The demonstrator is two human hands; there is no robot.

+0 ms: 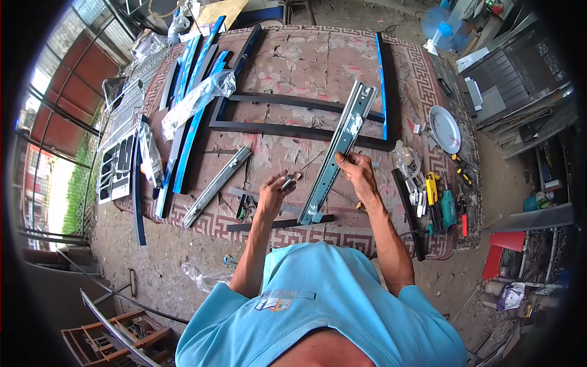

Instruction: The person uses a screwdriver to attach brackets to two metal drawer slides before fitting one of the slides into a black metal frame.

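My right hand [359,175] is closed around a long metal drawer slide [347,133], thumb on top, and holds it at a slant over the table. The slide's lower end is near the table's front edge. To its left, my left hand [269,194] pinches a small shiny metal piece [286,182], whose exact kind I cannot make out. A second drawer slide [217,186] lies on the table to the left of that hand. Beneath and beyond my hands lies a dark rectangular frame [275,128] of bars.
Blue-and-black bars [195,122] and plastic wrapping [199,104] lie at the left. On the right are a white plate [444,129], a yellow tool [432,189], a green power tool [449,205] and red-handled pliers [464,220]. A dark strip [281,223] lies along the front edge.
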